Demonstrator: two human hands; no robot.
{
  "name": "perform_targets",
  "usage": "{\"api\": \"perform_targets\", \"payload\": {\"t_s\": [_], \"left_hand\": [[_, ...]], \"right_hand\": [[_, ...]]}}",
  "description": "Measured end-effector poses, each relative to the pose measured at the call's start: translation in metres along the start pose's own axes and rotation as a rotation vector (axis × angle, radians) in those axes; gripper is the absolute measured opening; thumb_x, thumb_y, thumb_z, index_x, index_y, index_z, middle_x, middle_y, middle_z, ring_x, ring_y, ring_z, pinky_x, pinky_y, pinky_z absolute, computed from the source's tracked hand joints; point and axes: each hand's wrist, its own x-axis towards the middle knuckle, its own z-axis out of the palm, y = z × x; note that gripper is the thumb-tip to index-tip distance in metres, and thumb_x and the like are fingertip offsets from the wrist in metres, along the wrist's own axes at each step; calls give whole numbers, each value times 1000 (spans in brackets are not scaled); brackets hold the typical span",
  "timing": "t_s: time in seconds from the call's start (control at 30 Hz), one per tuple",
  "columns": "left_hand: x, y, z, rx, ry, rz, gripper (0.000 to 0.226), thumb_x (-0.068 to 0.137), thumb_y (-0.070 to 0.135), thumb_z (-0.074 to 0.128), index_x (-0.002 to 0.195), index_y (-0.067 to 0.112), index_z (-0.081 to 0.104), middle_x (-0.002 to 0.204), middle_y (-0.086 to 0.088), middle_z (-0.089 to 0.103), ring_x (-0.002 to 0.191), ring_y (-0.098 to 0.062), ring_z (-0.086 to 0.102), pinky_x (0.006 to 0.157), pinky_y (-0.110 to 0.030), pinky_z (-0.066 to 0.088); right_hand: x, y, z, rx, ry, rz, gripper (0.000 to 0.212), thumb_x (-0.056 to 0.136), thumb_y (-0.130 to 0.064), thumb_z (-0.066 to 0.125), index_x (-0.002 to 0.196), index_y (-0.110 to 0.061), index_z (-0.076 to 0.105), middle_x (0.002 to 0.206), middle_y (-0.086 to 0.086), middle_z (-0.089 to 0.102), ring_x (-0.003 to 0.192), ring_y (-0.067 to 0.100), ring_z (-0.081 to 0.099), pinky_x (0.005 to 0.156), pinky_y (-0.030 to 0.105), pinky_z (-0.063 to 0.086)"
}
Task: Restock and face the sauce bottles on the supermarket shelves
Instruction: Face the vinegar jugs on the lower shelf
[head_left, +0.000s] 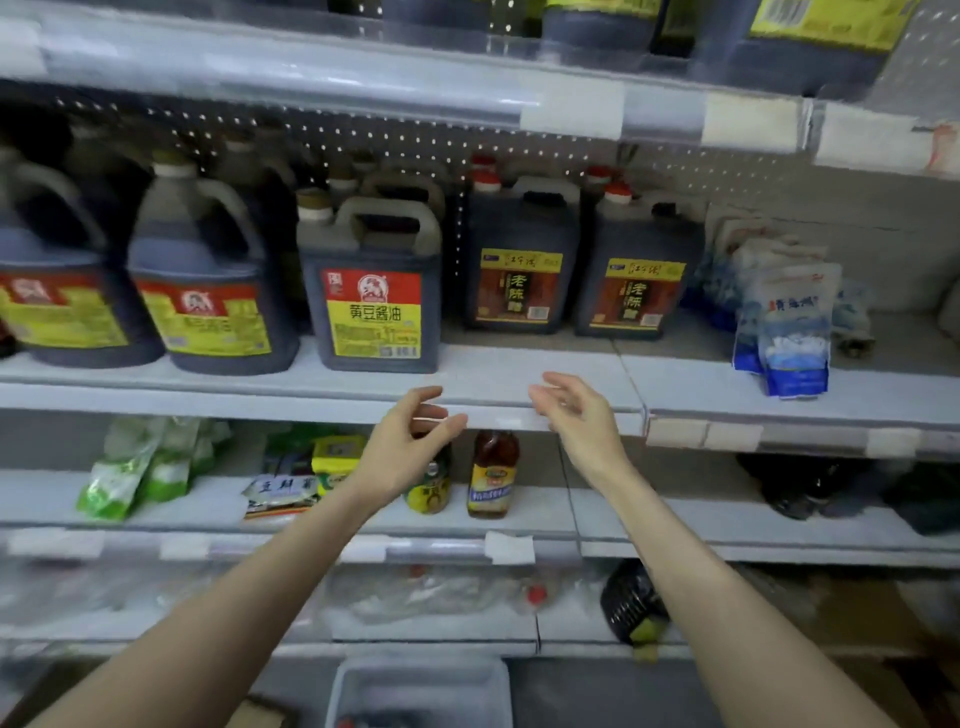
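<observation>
Left grip (410, 441) and right grip (571, 415) both empty, fingers loosely spread, palms facing across a gap, level with the shelf (519, 382) lip. Likely spaced to span a jug. Vinegar jug (519, 260) sits back from the edge, directly beyond. Soy sauce jug (371, 301) beside it already stands forward, label out.

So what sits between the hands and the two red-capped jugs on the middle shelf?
Nothing: in the head view only bare shelf runs from the left hand and right hand at its front edge back to the red-capped jugs.
</observation>
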Motion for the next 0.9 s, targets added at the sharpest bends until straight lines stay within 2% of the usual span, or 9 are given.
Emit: {"api": "perform_targets", "payload": {"t_s": [0.13,0.17,0.27,0.4,0.5,0.57,0.67,0.8,0.9], "left_hand": [[-33,-53,-30,-18,51,-115,42,88,26,66,127,16,51,103,1,63,88,-3,60,75,-15,49],[-40,-68,-34,-24,61,-147,41,88,26,66,126,17,51,101,4,63,87,-1,59,77,-17,49],[-63,-119,-42,-33,87,-248,42,88,25,66,126,15,52,102,0,64,86,-1,60,69,-13,48],[-96,-194,-43,-20,116,-382,40,89,17,65,126,7,52,95,-3,63,78,0,60,66,-8,46],[-125,-252,-38,-24,105,-505,39,90,23,64,126,13,52,103,-5,65,88,-6,61,76,-13,48],[-144,-290,-33,-10,119,-578,38,91,22,63,125,12,53,105,-8,66,87,-7,61,81,-15,50],[-171,-346,-20,26,118,-677,35,91,21,63,122,8,55,98,-6,67,77,0,58,66,-4,45],[-197,-416,-6,32,130,-782,31,91,23,63,119,13,53,87,6,61,75,4,54,57,-1,40],[-213,-471,6,27,128,-850,37,92,22,61,126,8,53,88,7,60,75,2,56,56,-4,43]], "right_hand": [[-25,31,53,14,-91,108,21,89,-26,66,108,-17,62,102,7,70,96,20,67,88,33,52],[-31,42,66,9,-115,131,21,89,-26,66,108,-17,62,99,5,70,93,18,66,88,32,53],[-48,80,103,11,-202,207,16,91,-21,64,106,-15,61,89,-4,67,82,5,63,76,13,48],[-70,146,145,-41,-287,286,13,90,-23,65,102,-17,62,87,-6,68,82,7,64,79,20,48],[-91,203,174,-49,-347,360,8,90,-21,66,98,-20,63,88,-5,69,79,2,63,78,20,47],[-108,242,191,-62,-387,428,15,90,-24,65,104,-17,63,96,0,69,87,9,64,82,22,48],[-133,300,215,-103,-432,503,15,91,-26,64,103,-17,61,93,-1,67,89,13,62,80,21,45],[-159,374,243,-160,-479,562,20,92,-22,63,107,-10,62,89,-9,62,79,-5,55,67,3,41],[-172,428,264,-194,-500,592,29,92,-23,64,115,-4,62,94,-4,62,79,-4,54,64,0,39]]}}
